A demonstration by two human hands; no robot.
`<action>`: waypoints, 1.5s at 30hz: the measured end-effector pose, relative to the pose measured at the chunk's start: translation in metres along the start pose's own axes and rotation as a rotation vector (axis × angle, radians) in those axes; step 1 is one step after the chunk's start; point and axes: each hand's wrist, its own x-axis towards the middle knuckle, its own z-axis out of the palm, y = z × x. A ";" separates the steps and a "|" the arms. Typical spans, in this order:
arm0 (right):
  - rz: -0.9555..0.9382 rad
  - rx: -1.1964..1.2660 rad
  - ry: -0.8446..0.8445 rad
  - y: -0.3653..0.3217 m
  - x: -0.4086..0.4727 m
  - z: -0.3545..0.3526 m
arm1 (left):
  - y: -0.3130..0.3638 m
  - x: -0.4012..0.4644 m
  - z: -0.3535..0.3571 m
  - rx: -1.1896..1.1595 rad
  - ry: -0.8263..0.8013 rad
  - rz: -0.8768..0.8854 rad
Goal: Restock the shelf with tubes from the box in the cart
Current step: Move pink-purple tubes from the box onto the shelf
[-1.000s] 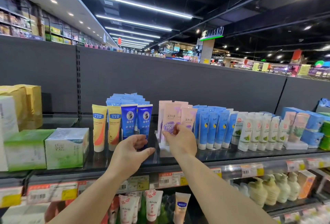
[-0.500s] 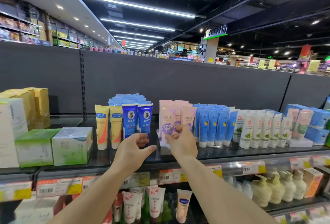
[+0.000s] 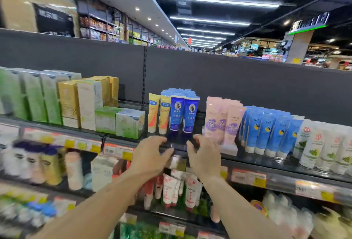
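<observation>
While upright, dark blue tubes (image 3: 184, 115), caps down, hands (image 3: 150, 155) below

glossy plastic tubes (image 3: 183, 114), glossy dark shelf (image 3: 266, 160), matt grey backboard (image 3: 247, 78)

Gap between blue tubes (image 3: 184, 114), pink tubes (image 3: 222, 122)

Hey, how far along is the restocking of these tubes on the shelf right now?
Looks done: the pink tubes stand upright in their row on the shelf, between the dark blue tubes and the light blue tubes.
In hand: nothing. The left hand and right hand hang in front of the shelf edge, fingers loosely curled, holding no tube.
Left: unclear, since the cart and its box are out of view.
</observation>
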 end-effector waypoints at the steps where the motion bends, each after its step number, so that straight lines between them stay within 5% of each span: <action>1: -0.058 -0.066 -0.041 -0.009 -0.009 0.009 | -0.011 -0.009 -0.007 0.083 -0.009 -0.005; 9: -0.317 -0.211 -0.352 -0.127 -0.094 0.084 | -0.127 -0.089 -0.100 0.443 -0.080 -0.188; 18: -0.469 -0.108 -0.723 -0.376 -0.261 0.225 | -0.327 -0.262 -0.311 0.703 -0.084 -0.509; 24: -0.577 -0.050 -0.763 -0.487 -0.323 0.281 | -0.398 -0.328 -0.403 0.702 -0.065 -0.693; 45: -0.341 -0.139 -1.008 -0.517 -0.278 0.528 | -0.638 -0.237 -0.382 0.527 -0.293 -0.757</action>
